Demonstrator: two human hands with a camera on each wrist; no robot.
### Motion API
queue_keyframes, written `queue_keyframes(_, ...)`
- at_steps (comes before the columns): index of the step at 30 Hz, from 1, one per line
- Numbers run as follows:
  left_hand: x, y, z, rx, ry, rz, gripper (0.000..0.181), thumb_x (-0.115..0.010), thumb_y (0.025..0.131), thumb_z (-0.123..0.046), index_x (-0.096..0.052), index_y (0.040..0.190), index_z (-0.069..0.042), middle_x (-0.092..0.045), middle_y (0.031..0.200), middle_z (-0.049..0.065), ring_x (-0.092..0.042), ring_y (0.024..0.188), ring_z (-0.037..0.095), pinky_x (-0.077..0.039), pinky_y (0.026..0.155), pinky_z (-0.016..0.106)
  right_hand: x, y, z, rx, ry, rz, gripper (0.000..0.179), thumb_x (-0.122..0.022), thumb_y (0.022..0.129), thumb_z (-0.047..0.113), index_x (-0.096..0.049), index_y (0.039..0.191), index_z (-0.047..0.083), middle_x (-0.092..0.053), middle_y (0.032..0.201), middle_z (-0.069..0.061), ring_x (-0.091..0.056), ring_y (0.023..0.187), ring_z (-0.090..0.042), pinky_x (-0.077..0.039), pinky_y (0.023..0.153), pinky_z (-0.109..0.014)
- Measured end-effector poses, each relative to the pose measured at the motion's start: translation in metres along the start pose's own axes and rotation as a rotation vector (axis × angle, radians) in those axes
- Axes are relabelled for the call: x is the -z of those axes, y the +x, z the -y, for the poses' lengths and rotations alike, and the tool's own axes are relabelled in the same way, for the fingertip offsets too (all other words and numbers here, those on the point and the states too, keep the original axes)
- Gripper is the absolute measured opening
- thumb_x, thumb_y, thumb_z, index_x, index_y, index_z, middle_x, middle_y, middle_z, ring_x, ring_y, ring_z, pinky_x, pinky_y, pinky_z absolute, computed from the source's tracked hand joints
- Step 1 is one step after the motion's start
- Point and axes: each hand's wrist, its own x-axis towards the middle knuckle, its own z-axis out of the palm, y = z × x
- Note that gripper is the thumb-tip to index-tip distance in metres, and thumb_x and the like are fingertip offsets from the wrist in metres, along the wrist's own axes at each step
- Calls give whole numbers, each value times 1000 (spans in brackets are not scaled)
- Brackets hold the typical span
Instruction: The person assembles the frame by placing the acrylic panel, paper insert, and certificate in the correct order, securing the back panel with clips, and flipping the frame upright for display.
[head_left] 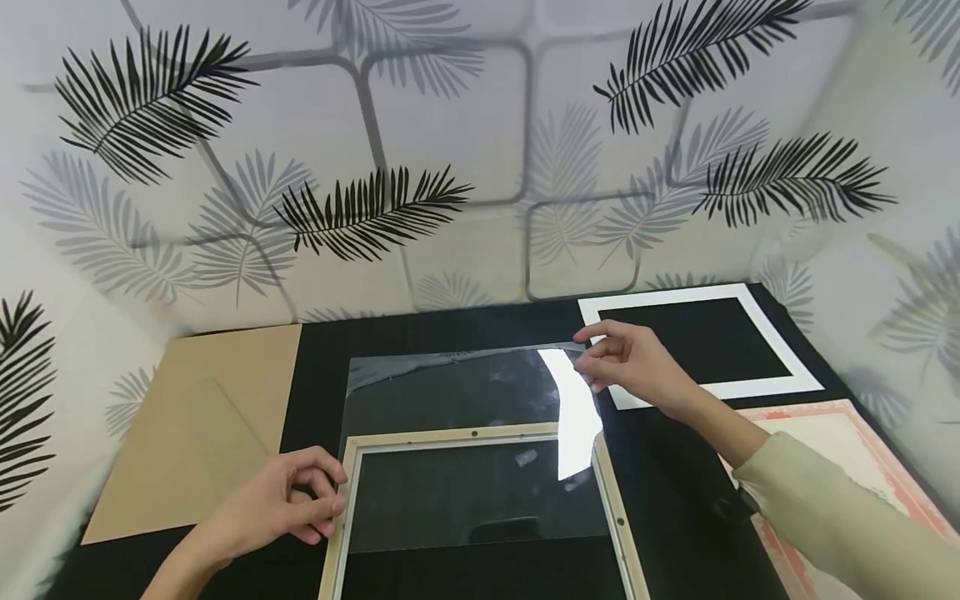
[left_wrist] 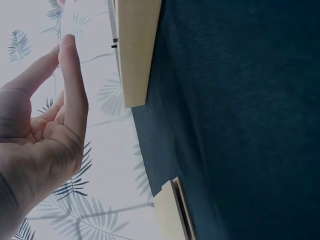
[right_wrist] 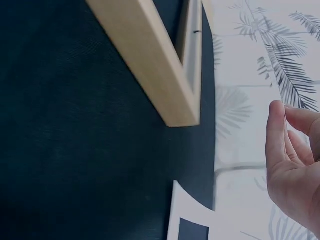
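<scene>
A clear plastic sheet (head_left: 450, 396) hangs over a pale wooden frame (head_left: 474, 433), with a bright reflection on its right side. My right hand (head_left: 637, 367) pinches the sheet near its far right corner. Along its left edge, my left hand (head_left: 273, 504) pinches the sheet between thumb and fingers, beside the frame's left bar. In the left wrist view, thumb and fingertip of the left hand (left_wrist: 55, 120) meet above the level of the frame (left_wrist: 137, 50). The right wrist view has the right hand (right_wrist: 295, 165) gripping the sheet's thin edge, apart from the frame (right_wrist: 145, 60).
A brown board (head_left: 202, 408) lies at the left on a black cloth (head_left: 675, 467). At the back right is a white mat border (head_left: 720, 387). Nearer on the right lies a pink-edged print (head_left: 817, 433). Leaf-patterned fabric (head_left: 450, 250) rises behind.
</scene>
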Motion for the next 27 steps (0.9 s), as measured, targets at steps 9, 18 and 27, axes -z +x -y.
queue_keyframes(9,-2,-6,16,0,-70,40,29,-63,90,-8,-50,111,7,-62,85,22,-65,68,34,-54,57,45,-12,-16,-6,1,56,54,38,-66,86,-1,-51,120,-6,-64,89,-25,-65,74,-36,-55,65,-40)
queue_keyframes(18,-12,-18,25,27,-61,60,27,-65,88,-10,-51,106,4,-62,79,19,-65,65,31,-54,56,45,-16,-27,-21,18,-46,131,39,-70,84,5,-54,118,-4,-64,81,-16,-64,63,-28,-55,63,-38)
queue_keyframes(27,-16,-23,27,64,-88,120,24,-66,87,-9,-52,102,3,-62,76,18,-63,61,27,-55,56,40,-23,-37,8,2,-43,223,33,-66,84,-2,-53,114,-9,-60,78,-22,-63,63,-32,-54,57,-41)
